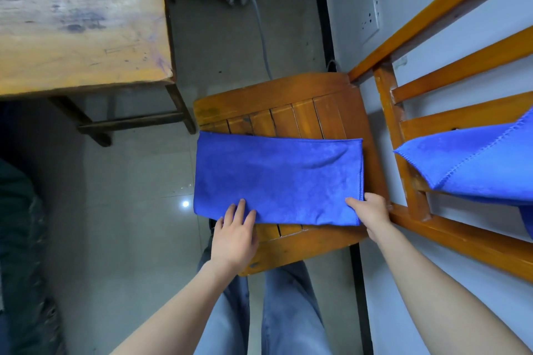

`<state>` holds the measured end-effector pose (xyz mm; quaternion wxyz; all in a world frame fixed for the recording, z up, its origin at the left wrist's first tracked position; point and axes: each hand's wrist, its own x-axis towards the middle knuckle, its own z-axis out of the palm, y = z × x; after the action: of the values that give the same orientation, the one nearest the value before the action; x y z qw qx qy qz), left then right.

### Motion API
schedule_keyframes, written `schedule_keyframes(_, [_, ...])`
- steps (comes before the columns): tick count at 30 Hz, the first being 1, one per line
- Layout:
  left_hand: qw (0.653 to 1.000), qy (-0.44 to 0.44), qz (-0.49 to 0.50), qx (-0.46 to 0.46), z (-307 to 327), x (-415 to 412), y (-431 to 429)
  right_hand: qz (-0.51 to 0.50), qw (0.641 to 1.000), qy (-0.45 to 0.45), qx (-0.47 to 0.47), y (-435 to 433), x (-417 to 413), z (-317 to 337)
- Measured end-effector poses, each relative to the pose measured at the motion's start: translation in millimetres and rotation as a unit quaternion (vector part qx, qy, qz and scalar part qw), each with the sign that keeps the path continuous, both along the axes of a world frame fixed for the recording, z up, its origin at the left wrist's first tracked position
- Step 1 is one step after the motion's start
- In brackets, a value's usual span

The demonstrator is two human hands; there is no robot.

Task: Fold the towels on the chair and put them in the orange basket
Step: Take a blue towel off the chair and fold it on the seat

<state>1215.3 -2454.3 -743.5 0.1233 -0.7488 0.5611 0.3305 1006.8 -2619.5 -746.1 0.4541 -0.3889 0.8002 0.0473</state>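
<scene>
A blue towel [277, 179], folded into a long rectangle, lies flat across the wooden chair seat [288, 106]. My left hand [235, 235] lies flat with straight fingers on the towel's near left edge. My right hand [372, 213] holds the towel's near right corner, thumb on top and fingers around the edge. A second blue towel [473, 164] hangs over the chair's backrest [403, 135] at the right. The orange basket is out of view.
A worn wooden table [80, 23] stands at the upper left, its legs near the chair's left side. A grey hose [259, 23] runs over the tiled floor beyond the chair. A white wall with a socket [372, 17] is at the right. My legs are below the seat.
</scene>
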Motion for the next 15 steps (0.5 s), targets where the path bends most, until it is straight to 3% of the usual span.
schedule_keyframes(7, [1.0, -0.002, -0.018, -0.014, 3, 1, -6, -0.119, 0.988, 0.014, -0.095, 16, -16, 16])
schedule_keyframes(11, [1.0, -0.004, 0.007, -0.012, 4, 11, -3, -0.036, 0.985, 0.069, -0.154, 26, -8, 36])
schedule_keyframes(15, [0.994, 0.035, 0.105, 0.003, 7, 22, -5, 0.018, 0.983, 0.055, -0.175, 38, 28, 56])
